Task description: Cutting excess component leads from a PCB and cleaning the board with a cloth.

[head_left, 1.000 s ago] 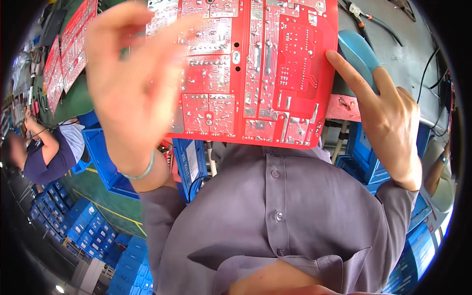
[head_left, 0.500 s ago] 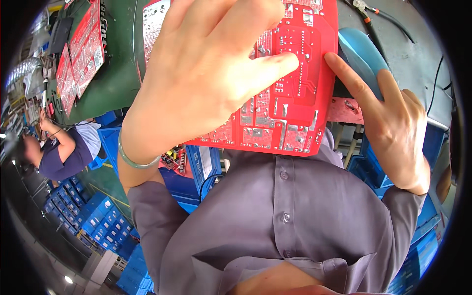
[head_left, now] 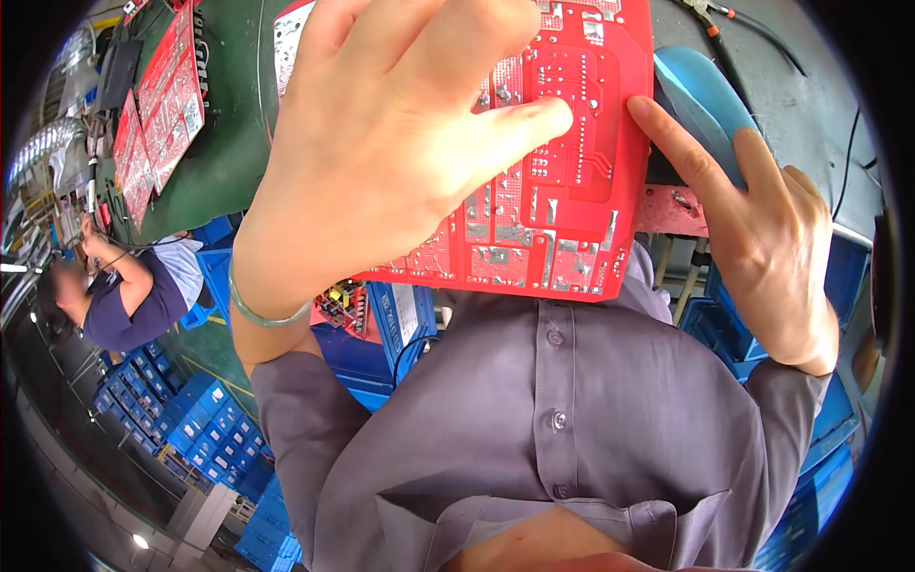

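Observation:
A large red circuit board (head_left: 596, 176) lies solder side up in front of my chest, its near edge close to my shirt. Spread over its left part is my left hand (head_left: 400, 143), with a pale green bangle on the wrist. Its thumb stretches across the board while the other fingers curl in at the top; their tips and anything in them are hidden. At the board's right edge, my right hand (head_left: 753, 219) presses its index fingertip down; its thumb is out of sight. Beside its bent fingers lies a light blue flat, rounded thing (head_left: 701, 91).
Other red circuit boards (head_left: 167, 105) stand on the green mat (head_left: 229, 124) at left. Pliers (head_left: 701, 14) and a black cable lie at the far right. A pink block (head_left: 670, 210) shows under the board. Blue bins (head_left: 195, 410) are stacked lower left; a person (head_left: 133, 296) works at left.
My hands and the board stay nearly where they were. The left thumb has shifted very slightly left, and the view has moved a little.

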The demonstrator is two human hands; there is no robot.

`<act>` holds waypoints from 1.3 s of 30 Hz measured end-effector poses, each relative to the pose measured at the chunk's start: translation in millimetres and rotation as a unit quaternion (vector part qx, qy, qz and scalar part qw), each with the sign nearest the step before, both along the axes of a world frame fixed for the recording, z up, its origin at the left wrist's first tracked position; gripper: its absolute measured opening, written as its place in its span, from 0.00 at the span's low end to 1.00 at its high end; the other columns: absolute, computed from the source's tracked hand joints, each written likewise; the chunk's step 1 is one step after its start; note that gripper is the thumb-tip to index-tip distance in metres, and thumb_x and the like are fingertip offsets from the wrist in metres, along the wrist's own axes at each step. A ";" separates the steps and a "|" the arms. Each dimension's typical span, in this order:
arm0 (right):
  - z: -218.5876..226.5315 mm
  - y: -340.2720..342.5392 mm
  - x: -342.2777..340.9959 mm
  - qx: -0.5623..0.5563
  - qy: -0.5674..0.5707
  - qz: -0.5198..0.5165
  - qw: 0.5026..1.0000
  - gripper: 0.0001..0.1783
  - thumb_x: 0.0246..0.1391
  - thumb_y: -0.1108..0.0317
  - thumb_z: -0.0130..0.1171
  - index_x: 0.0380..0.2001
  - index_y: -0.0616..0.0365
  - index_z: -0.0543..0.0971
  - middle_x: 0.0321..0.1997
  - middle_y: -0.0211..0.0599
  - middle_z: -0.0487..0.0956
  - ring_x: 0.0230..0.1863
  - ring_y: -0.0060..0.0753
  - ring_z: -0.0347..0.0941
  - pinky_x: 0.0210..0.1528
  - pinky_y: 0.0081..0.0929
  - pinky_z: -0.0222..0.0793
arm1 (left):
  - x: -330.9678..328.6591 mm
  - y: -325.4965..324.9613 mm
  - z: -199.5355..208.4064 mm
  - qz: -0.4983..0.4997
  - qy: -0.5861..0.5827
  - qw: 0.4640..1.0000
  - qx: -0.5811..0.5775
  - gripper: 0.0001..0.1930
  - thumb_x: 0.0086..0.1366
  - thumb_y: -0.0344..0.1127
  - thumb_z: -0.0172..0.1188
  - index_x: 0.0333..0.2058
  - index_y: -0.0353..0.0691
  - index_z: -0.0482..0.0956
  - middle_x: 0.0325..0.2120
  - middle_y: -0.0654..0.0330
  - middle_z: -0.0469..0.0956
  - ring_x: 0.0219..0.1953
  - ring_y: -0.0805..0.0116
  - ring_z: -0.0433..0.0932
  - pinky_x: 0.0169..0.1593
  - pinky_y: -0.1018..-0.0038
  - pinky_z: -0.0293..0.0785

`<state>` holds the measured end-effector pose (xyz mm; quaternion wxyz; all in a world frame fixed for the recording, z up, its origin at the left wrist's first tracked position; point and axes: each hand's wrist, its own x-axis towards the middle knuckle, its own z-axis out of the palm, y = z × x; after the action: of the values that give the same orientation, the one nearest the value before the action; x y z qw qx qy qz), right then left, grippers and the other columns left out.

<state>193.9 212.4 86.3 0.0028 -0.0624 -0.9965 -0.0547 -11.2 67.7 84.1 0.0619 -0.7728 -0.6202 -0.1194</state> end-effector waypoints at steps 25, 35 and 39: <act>6.8 -26.8 -30.1 -0.325 0.060 0.024 0.943 0.30 0.39 0.68 0.65 0.50 0.59 0.72 0.28 0.39 0.78 0.21 0.31 0.72 0.27 0.27 0.68 | 93.6 -122.3 -66.8 0.327 -0.821 0.436 0.170 0.19 0.68 0.40 0.44 0.32 0.26 0.73 0.25 0.46 0.78 0.24 0.61 0.80 0.31 0.72 0.78; 25.9 -23.3 1.1 -0.250 0.035 0.021 0.967 0.32 0.35 0.70 0.66 0.49 0.60 0.72 0.25 0.49 0.76 0.22 0.45 0.73 0.26 0.32 0.67 | 77.5 -105.9 -70.5 0.284 -0.843 0.431 0.153 0.15 0.67 0.37 0.46 0.33 0.26 0.72 0.26 0.48 0.78 0.26 0.63 0.80 0.30 0.74 0.78; 27.6 -37.6 -15.2 -0.226 0.006 0.068 0.972 0.35 0.33 0.68 0.67 0.50 0.60 0.71 0.21 0.45 0.73 0.20 0.41 0.68 0.26 0.31 0.62 | 66.9 -101.9 -67.8 0.274 -0.848 0.433 0.134 0.13 0.65 0.35 0.51 0.31 0.28 0.72 0.24 0.50 0.78 0.24 0.64 0.80 0.28 0.76 0.78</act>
<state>178.6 174.8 113.9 -0.0015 0.0058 -0.9849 0.1731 55.8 -34.3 16.3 -0.3629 -0.0547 -0.5168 -0.7734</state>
